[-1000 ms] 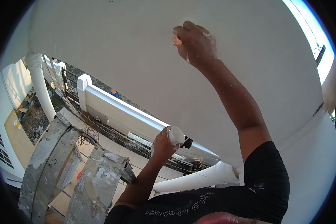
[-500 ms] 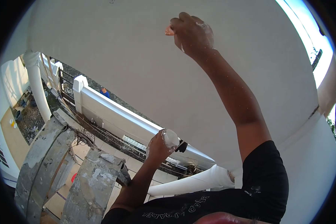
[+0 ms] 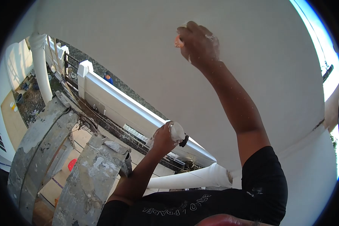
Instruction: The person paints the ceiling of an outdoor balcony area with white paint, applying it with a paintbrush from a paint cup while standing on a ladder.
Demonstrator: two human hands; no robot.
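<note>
Above me, my right hand (image 3: 200, 44) is raised at a broad pale plaster surface (image 3: 147, 52), its fingers curled closed. A small pinkish-orange bit (image 3: 179, 41) shows at the fingertips, and I cannot tell what the hand grips. White smears mark the back of this hand. Lower down, my left hand (image 3: 163, 138) is closed around a rounded white lump (image 3: 177, 132) that looks like putty. Next to the lump a dark piece (image 3: 184, 141) sticks out. White residue covers parts of the left fingers too.
Worn grey planks (image 3: 90, 177) of a raised platform lie at lower left, with tangled wire (image 3: 87, 122) beside them. Below runs a white boundary wall (image 3: 120, 96). White columns (image 3: 40, 67) stand at left and bottom centre. A person in blue (image 3: 108, 78) is beyond the wall.
My right hand has come slightly down and to the right in view, still closed. The left hand keeps its hold on the white lump and appears a little higher. The view has tilted somewhat.
</note>
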